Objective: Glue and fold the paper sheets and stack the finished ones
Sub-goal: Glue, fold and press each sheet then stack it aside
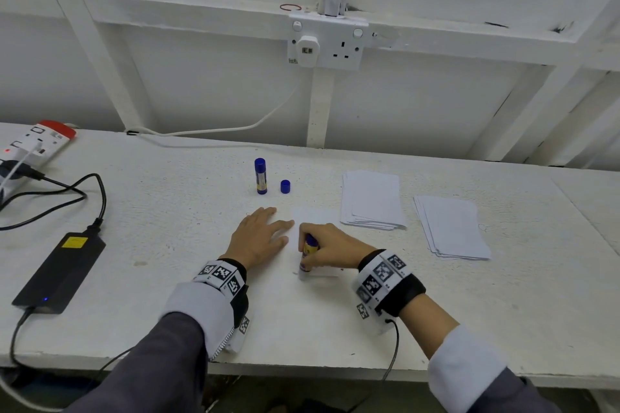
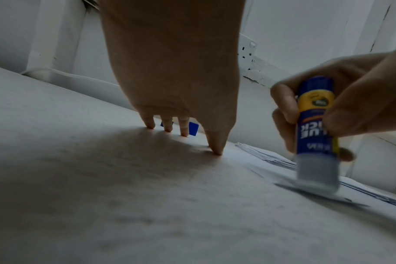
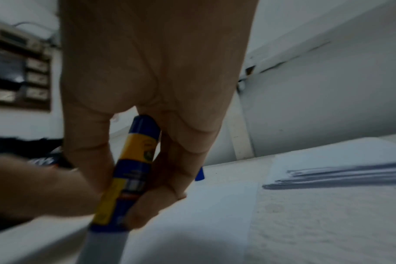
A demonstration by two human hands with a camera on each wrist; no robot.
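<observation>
Nearest the front edge of the white table (image 1: pixel 436 329), the right hand (image 1: pixel 330 246) grips a blue-and-yellow glue stick (image 1: pixel 308 253) with fingers and thumb curled round its barrel, its pale tip pressed down on the near left corner of a single paper sheet (image 1: pixel 318 216). The left hand (image 1: pixel 260 238) lies flat beside it, fingers straight and spread (their tips press on the table at the sheet's left edge). At the left edge, a black power brick (image 1: pixel 60 273) lies with its cable. Further back, towards the middle, a second glue stick (image 1: pixel 260 176) stands upright with a loose blue cap (image 1: pixel 285 186) just to its right. Right of the sheet, two paper stacks sit well apart from the hands: the nearer stack (image 1: pixel 451 228) and the farther stack (image 1: pixel 372 199). At the far left corner lies a power strip (image 1: pixel 37 141).
</observation>
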